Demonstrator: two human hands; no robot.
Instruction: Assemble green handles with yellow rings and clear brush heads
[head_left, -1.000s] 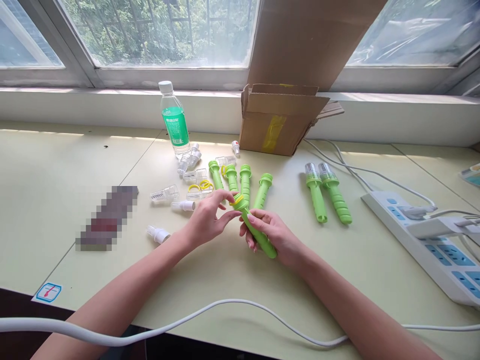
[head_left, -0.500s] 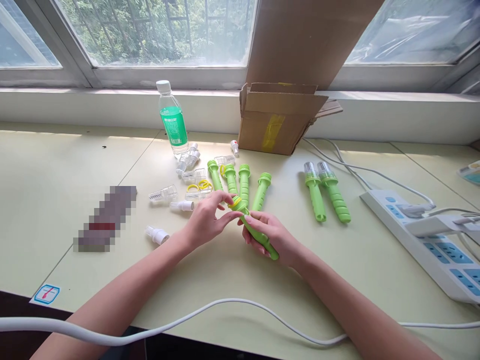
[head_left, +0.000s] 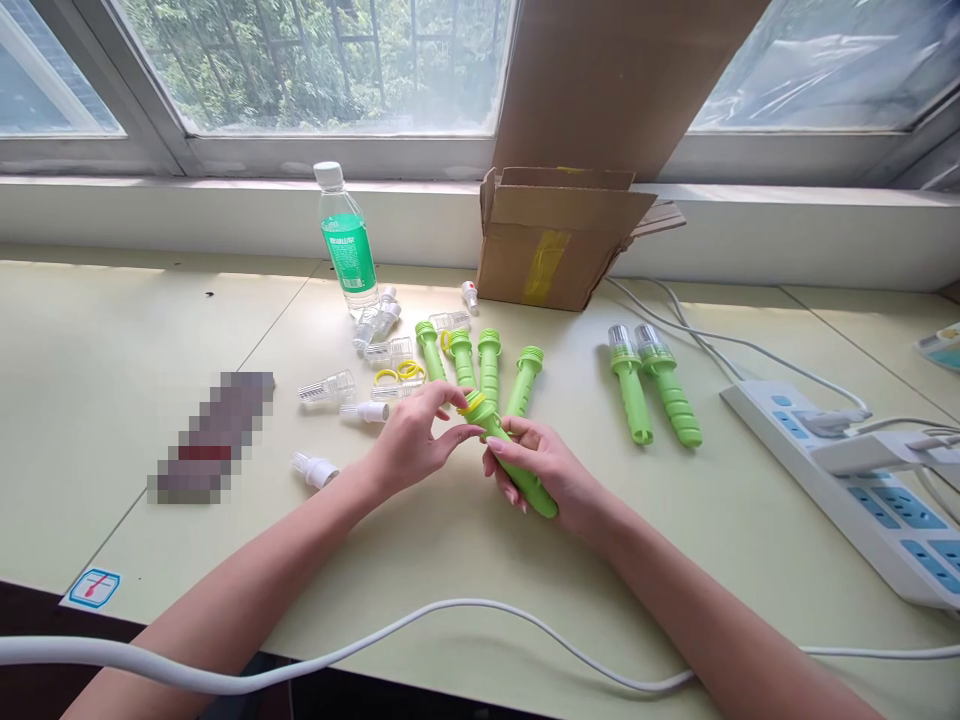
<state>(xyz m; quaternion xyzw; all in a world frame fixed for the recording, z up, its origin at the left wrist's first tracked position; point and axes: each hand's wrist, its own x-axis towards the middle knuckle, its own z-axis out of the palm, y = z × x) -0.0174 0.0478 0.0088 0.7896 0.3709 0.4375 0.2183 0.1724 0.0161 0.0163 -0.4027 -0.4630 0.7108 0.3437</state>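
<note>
My right hand is wrapped around a green plastic flashlight-like handle, which slants with its wide threaded end up to the left. At that end sits a yellow ring. My left hand pinches there, index finger on the ring and thumb lower by the collar. Just behind are several more green handles, one of them a handle standing apart on the right. Clear ribbed plastic covers, loose yellow rings and white-based bulb-like inserts lie around my left hand.
Two green handles with clear tops lie to the right, near a white power strip with plugs and cables. A water bottle and an open cardboard box stand at the back. A white cable crosses the front.
The green handle has turned a little in my right hand, and the right fingers have shifted along it. My left hand stays at the ringed end.
</note>
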